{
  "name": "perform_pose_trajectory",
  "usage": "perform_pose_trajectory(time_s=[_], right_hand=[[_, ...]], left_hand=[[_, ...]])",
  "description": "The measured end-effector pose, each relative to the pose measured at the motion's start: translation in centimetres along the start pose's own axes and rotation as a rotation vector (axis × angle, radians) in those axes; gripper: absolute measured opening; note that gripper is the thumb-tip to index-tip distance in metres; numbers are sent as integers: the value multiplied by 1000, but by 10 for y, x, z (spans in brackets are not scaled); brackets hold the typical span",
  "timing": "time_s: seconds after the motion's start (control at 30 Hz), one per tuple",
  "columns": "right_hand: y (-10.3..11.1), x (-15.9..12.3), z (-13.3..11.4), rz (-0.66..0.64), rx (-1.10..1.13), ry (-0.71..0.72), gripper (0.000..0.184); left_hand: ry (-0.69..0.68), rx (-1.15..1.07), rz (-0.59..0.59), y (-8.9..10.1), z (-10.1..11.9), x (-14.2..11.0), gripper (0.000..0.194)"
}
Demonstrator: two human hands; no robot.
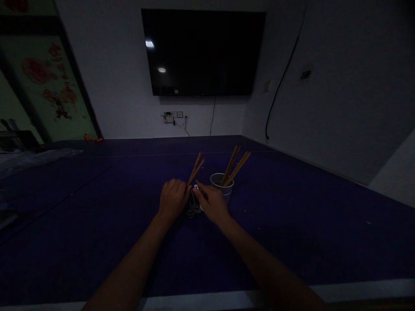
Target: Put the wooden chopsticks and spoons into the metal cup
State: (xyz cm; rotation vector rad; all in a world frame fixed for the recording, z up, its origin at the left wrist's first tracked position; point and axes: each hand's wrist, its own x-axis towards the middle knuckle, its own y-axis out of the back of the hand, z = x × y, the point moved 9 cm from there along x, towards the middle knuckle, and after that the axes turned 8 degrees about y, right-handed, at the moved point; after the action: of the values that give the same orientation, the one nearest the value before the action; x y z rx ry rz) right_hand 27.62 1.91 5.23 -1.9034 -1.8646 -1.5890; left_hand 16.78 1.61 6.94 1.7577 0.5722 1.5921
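Observation:
My left hand (173, 198) is closed around a pair of wooden chopsticks (196, 168), which point up and fan slightly apart at the top. My right hand (212, 202) pinches a thin utensil (196, 186) with a pale end; its kind is hard to make out in the dim light. Between and below the hands are dark, shiny rounded shapes (193, 211), possibly metal utensil ends, partly hidden. Just behind my right hand stands a round grey metal container (230, 183), with more chopsticks (236, 166) leaning to the right inside it.
All this is on a wide dark blue surface (285, 207) with a pale front edge (363, 290). Clear plastic wrap (42, 157) lies at the far left, near small orange things (94, 139). A television (204, 52) hangs on the back wall above sockets and cables.

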Motion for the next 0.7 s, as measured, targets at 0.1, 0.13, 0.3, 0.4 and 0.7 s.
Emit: perform_pose_trajectory(time_s=[0.1,0.13,0.3,0.4,0.7], right_hand=[[6,0,9,109,166,-56,48],[7,-1,12,141,224,-75,48],[10,-2,18,252,410,-136,47],[12,-2,18,268,402,-150,48],[15,0,20,284,507,-139,49]], left_hand=[[-149,-36,36,-1,17,-7,36],[-186,-43,44,-1,22,-9,36],[-293,-57,51,0,34,-13,35],[-274,-96,42,1,33,-13,35],[-196,-400,-44,-4,22,-12,34]])
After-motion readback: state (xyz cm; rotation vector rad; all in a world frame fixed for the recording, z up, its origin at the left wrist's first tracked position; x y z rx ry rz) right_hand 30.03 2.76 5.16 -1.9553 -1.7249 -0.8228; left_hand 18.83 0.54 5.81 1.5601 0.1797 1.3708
